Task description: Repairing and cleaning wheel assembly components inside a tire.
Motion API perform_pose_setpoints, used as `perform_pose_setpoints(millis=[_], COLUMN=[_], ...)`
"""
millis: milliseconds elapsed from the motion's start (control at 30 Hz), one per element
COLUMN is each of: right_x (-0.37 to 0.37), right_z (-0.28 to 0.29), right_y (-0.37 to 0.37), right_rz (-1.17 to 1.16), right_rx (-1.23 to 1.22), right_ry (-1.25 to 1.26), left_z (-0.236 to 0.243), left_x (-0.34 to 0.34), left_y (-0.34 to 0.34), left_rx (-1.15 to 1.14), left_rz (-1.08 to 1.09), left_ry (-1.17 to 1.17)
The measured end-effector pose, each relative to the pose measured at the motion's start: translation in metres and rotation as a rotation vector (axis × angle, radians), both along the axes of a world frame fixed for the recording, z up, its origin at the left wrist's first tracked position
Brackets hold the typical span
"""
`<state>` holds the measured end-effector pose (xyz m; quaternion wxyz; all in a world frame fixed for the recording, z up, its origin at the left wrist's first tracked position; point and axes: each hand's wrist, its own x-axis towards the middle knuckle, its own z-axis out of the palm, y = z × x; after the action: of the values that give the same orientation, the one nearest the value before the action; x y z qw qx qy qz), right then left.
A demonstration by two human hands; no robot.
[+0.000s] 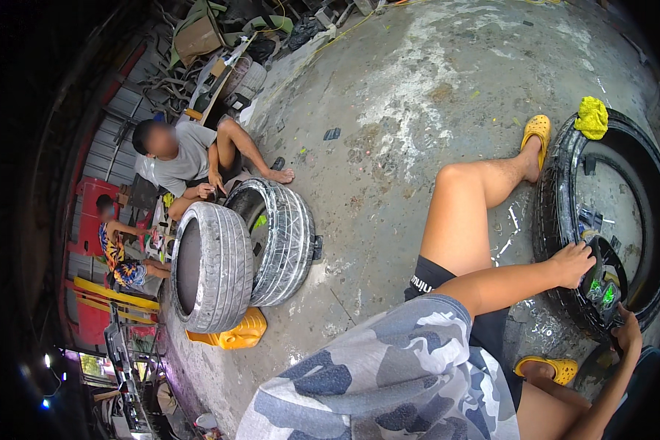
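A large black tyre [554, 183] lies at the right between my legs, its tread marked with whitish streaks. My left hand [573, 264] rests on its near side, fingers curled over the edge. My right hand [627, 330] grips the same side lower in the picture, its fingers partly hidden. Between the hands, a dark curved rubber part [614, 268] bends inward, with bright green spots [601, 292] beside it. Whether this part belongs to the tyre or is separate, I cannot tell. A crumpled yellow cloth [591, 119] sits on the tyre's far rim.
Left of me, two worn tyres [224, 257] [290, 242] stand upright by a yellow plastic container [246, 330]. A seated person [187, 158] works behind them; another person [125, 249] sits farther off. Scrap parts [172, 84] line the wall. Dark scraps dot the concrete floor [359, 191].
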<state>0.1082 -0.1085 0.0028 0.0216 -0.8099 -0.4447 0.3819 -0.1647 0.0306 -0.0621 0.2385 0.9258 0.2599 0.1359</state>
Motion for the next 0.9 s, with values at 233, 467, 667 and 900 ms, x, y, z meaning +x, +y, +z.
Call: perform_pose_setpoints(millis=[233, 467, 667, 900], right_x=[0.076, 0.008, 0.008, 0.009], right_z=[-0.061, -0.019, -0.011, -0.015], right_y=[-0.025, -0.003, -0.007, -0.006], right_rz=[0.335, -0.011, -0.051, -0.033], right_rx=[0.206, 0.105, 0.060, 0.107], right_ry=[-0.121, 0.105, 0.152, 0.134], left_z=[0.006, 0.007, 0.018, -0.003], left_x=[0.009, 0.007, 0.009, 0.010], left_y=[-0.003, 0.001, -0.004, 0.001], left_rx=[-0.223, -0.883, -1.456, -1.295], left_rz=[0.178, 0.318, 0.255, 0.263], left_ry=[-0.345, -0.693, -0.872, -0.802])
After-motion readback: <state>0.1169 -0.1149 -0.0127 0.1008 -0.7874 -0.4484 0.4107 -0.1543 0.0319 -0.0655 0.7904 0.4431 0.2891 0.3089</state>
